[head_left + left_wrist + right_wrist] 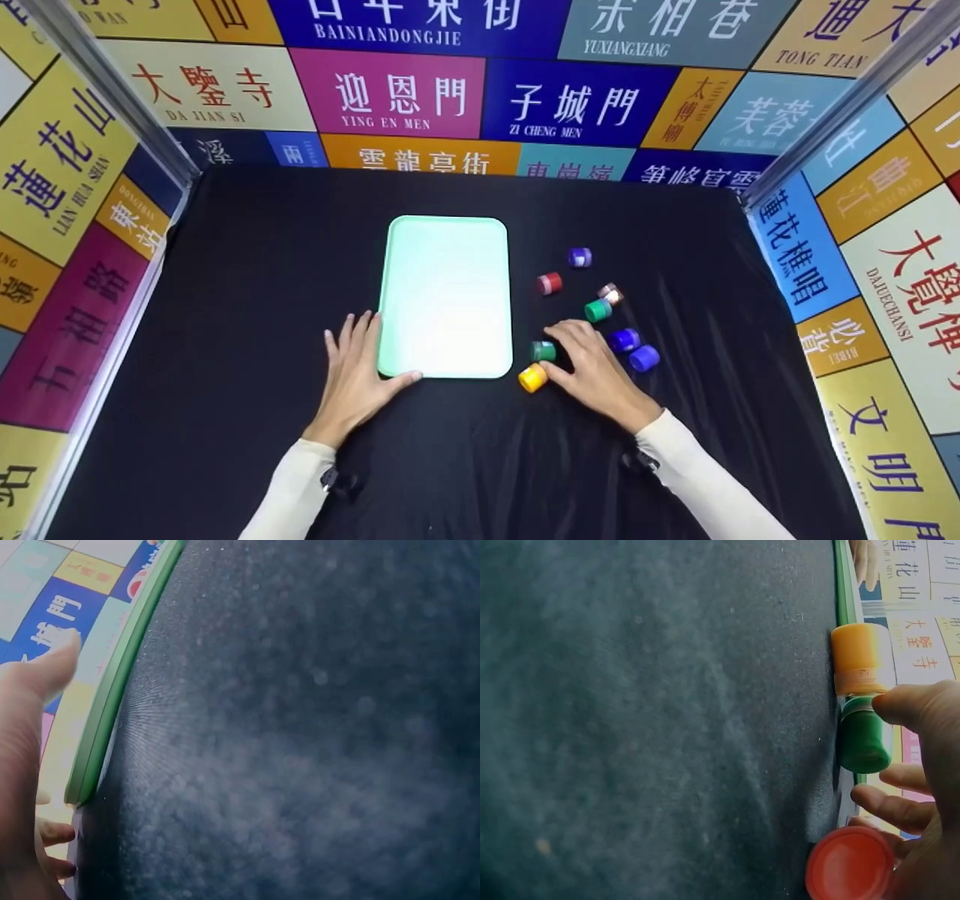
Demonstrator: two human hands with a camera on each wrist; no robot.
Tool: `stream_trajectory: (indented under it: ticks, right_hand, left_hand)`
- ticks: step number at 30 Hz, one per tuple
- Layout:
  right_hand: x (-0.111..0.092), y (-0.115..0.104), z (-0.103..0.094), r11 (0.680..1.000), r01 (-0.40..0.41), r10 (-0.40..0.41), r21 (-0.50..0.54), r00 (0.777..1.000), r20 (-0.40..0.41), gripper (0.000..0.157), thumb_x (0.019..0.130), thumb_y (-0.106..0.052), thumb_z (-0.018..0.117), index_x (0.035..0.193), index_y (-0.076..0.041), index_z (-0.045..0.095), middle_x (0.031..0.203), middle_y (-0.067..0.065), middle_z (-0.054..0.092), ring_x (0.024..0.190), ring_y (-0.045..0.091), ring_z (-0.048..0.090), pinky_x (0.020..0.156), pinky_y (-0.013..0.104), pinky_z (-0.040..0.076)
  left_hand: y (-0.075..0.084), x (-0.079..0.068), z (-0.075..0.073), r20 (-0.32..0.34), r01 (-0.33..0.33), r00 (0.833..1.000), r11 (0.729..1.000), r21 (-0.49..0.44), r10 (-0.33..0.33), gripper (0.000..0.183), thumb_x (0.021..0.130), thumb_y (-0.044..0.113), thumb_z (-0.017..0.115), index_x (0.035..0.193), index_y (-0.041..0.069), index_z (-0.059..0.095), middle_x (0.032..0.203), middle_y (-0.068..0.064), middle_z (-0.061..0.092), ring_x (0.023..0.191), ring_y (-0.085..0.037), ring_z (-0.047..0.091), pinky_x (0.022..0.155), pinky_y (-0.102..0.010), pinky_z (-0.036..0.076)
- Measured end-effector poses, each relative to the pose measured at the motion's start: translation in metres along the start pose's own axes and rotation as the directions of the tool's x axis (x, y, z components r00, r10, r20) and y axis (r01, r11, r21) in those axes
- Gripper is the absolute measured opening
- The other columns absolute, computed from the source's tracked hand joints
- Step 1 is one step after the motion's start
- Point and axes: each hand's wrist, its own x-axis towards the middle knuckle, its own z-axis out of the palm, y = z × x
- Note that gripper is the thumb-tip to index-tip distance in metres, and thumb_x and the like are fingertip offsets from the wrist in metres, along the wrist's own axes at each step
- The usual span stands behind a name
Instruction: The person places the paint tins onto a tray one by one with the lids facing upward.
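A pale green tray lies on the black cloth. My left hand is at its near left corner, fingers straight and spread, thumb along the near edge. In the left wrist view, the thumb shows beside the tray's green rim. My right hand is beside a yellow jar and a dark green jar, with its fingers loosely bent and spread. In the right wrist view its thumb overlaps where the yellow jar and green jar meet; contact is unclear. A round red end shows near the fingers.
Further small jars lie right of the tray: a red one, a purple one, a brown one, a green one and two blue ones. Printed sign panels wall the table at the back and sides.
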Motion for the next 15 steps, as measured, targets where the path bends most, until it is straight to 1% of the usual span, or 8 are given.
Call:
stream_trajectory:
  ticks: [2,7,10,15]
  right_hand:
    - [0.001,0.0,0.002,1.0,0.007,-0.007,-0.001,1.0,0.0,0.056,0.095,-0.023,0.089,0.142,-0.001,0.07,0.139,0.019,0.07,0.133,0.038,0.06,0.115,0.06,0.049]
    - [0.003,0.002,0.005,0.999,0.032,-0.032,-0.002,0.999,-0.008,0.054,0.091,-0.02,0.093,0.137,0.0,0.073,0.134,0.018,0.072,0.128,0.039,0.061,0.113,0.059,0.05]
    - [0.004,0.003,0.005,0.999,0.044,-0.044,-0.004,0.999,-0.009,0.051,0.089,-0.019,0.094,0.133,-0.001,0.075,0.13,0.015,0.072,0.125,0.038,0.062,0.111,0.059,0.05]
    - [0.008,0.004,0.007,0.999,0.046,-0.046,-0.006,0.999,0.013,0.043,0.09,-0.019,0.094,0.127,-0.002,0.078,0.126,0.013,0.071,0.123,0.037,0.061,0.109,0.057,0.051]
  left_hand:
    - [-0.002,-0.002,0.0,-0.004,-0.008,1.0,1.0,0.007,0.008,0.125,0.085,0.072,0.083,0.171,-0.003,0.033,0.173,-0.031,0.034,0.165,-0.054,0.017,0.131,-0.077,0.0]
    - [-0.007,-0.003,0.002,-0.002,-0.028,1.0,0.999,0.025,0.029,0.127,0.083,0.072,0.084,0.17,-0.005,0.032,0.174,-0.03,0.033,0.166,-0.052,0.017,0.133,-0.071,0.0]
    - [-0.01,-0.004,0.005,-0.006,-0.036,0.999,0.999,0.027,0.036,0.126,0.084,0.07,0.085,0.169,-0.006,0.032,0.174,-0.029,0.032,0.166,-0.05,0.016,0.135,-0.068,0.0]
    - [-0.012,-0.005,0.008,-0.02,-0.038,0.999,0.999,0.038,0.039,0.124,0.084,0.069,0.085,0.169,-0.007,0.034,0.175,-0.028,0.033,0.167,-0.048,0.017,0.136,-0.064,0.0]
